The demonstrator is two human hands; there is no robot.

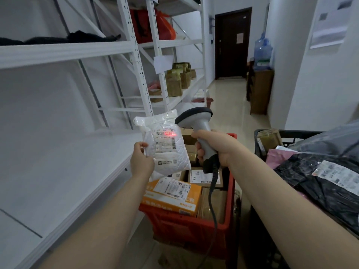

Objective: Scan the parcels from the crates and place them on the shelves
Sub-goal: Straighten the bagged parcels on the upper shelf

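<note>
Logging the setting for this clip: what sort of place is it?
Probably a small parcel depot or stockroom: white metal shelving along a corridor, a red crate full of labelled boxes, and a handheld scanner throwing red light on a white parcel.

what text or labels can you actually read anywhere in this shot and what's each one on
"MAKE UP": on the front side of the orange box in the red crate.
White parcel held by the left hand: shipping label with barcode under the scanner light, print too blurred to read.
Orange box's top label: too small to read.
Black bag label: blurred.
Door notice and wall poster: unreadable.
</note>
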